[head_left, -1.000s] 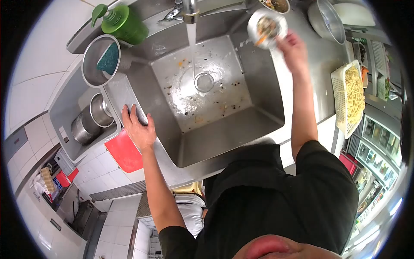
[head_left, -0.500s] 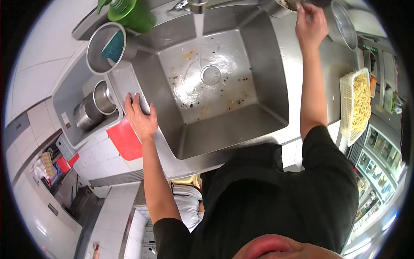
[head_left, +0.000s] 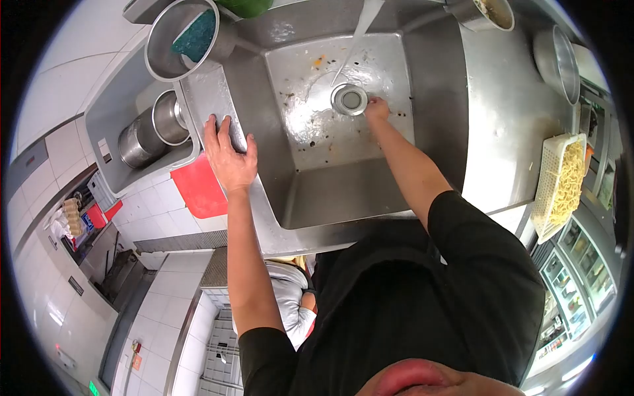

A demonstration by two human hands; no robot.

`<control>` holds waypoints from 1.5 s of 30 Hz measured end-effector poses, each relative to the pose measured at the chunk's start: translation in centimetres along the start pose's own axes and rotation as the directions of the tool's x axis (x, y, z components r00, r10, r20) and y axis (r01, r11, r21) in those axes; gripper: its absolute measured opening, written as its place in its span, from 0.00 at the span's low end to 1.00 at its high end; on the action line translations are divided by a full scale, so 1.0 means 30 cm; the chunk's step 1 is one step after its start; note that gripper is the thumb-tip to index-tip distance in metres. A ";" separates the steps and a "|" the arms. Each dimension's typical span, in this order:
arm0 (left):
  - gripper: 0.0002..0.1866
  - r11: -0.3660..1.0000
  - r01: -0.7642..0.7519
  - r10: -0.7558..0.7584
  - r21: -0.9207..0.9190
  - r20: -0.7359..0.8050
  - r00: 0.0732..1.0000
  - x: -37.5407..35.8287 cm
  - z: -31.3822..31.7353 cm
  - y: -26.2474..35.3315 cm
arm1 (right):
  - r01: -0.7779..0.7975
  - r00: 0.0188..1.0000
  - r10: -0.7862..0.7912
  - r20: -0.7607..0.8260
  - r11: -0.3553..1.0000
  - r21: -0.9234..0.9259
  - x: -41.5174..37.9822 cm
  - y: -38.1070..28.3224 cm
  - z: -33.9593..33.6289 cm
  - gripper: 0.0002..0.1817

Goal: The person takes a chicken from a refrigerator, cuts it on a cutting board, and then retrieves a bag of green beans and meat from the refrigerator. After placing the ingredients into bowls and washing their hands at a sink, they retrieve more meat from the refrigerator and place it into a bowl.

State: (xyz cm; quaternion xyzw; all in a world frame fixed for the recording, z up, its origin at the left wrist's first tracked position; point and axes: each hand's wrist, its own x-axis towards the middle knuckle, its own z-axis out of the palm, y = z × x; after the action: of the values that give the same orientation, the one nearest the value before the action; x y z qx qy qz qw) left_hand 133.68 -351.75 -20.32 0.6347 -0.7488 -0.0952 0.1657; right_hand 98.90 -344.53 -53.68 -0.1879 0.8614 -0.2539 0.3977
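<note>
"Steel strainer [head_left: 349, 99], where?"
"Upper middle of frame, right hand [head_left: 378, 109] pinched on its rim; left hand [head_left: 231, 162] spread."
"Which step?"
"Probably lifting it; next calls for a steady grip."

Shiny round metal strainer [head_left: 349, 99] in the steel sink [head_left: 350, 195]

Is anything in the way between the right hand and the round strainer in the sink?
Nothing visible: the right hand touches the rim of the round strainer. Running water falls on the strainer's other side, and food scraps lie scattered on the sink floor, none between hand and strainer.
</note>
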 end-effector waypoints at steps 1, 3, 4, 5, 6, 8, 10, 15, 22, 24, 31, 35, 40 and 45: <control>0.32 1.000 0.003 -0.003 -0.003 -0.006 1.000 0.001 0.002 0.000 | 0.084 0.981 -0.138 -0.138 0.936 -0.343 0.003 -0.044 -0.027 0.14; 0.31 1.000 0.006 -0.006 0.005 -0.002 1.000 0.000 -0.004 0.004 | 0.107 0.893 -0.307 -0.328 0.854 -0.510 -0.058 -0.106 -0.026 0.14; 0.31 1.000 0.008 -0.008 0.000 -0.006 1.000 0.000 -0.006 0.004 | 0.106 0.825 -0.401 -0.398 0.801 -0.589 -0.075 -0.148 -0.027 0.14; 0.31 1.000 0.005 -0.005 0.002 0.005 1.000 0.000 -0.009 0.004 | 0.079 0.741 -0.488 -0.461 0.746 -0.661 -0.093 -0.191 -0.029 0.14; 0.32 1.000 0.001 -0.002 0.005 0.014 1.000 0.000 -0.013 0.002 | 0.268 0.869 -0.428 -0.248 0.828 -0.492 -0.103 -0.252 -0.041 0.14; 0.32 1.000 0.002 -0.002 0.005 0.003 1.000 0.002 -0.014 0.000 | 0.214 0.963 -0.229 0.141 0.970 0.116 -0.132 -0.419 -0.021 0.14; 0.32 1.000 -0.004 0.004 0.007 -0.002 1.000 -0.004 -0.011 -0.002 | -0.155 0.912 -0.085 0.401 0.834 0.529 -0.178 -0.602 0.020 0.13; 0.30 0.999 0.037 -0.039 -0.014 -0.121 0.992 -0.024 0.047 0.009 | -0.484 0.674 -0.292 0.679 0.520 0.704 -0.222 -0.919 -0.108 0.07; 0.19 -0.672 0.548 0.116 -0.498 0.661 0.742 0.361 0.298 0.607 | 0.513 0.690 -0.713 0.124 0.602 0.612 -0.625 -1.058 -0.404 0.19; 0.18 -0.592 0.622 0.168 -0.513 0.676 0.718 0.501 0.352 0.693 | 0.951 0.308 -0.938 -0.162 0.310 0.012 -0.756 -1.023 -0.480 0.22; 0.15 0.970 -0.098 0.203 -0.221 0.520 0.830 0.647 0.355 0.872 | 0.926 -0.160 -0.982 0.100 -0.114 0.360 -1.089 -1.091 -0.663 0.18; 0.18 0.923 -0.138 0.312 -0.359 0.486 0.816 0.672 0.265 0.830 | 0.997 0.075 -0.936 0.344 0.075 -0.013 -0.812 -1.167 -0.610 0.17; 0.26 0.218 0.362 0.041 -0.906 0.379 0.924 0.569 0.181 0.816 | 0.692 0.640 -0.755 -0.144 0.485 0.535 -0.627 -1.256 -0.514 0.25; 0.21 0.664 -0.462 0.381 -0.588 -0.266 0.885 0.260 0.048 0.855 | -0.331 0.862 -0.344 0.372 0.172 0.928 -0.467 -1.187 -0.403 0.25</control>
State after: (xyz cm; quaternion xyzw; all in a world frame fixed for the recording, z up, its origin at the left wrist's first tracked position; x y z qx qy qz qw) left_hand 108.50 -354.97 -11.61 0.3539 -0.7863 -0.2634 0.4327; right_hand 102.38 -362.18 -17.80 0.0503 0.3511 -0.6892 0.6318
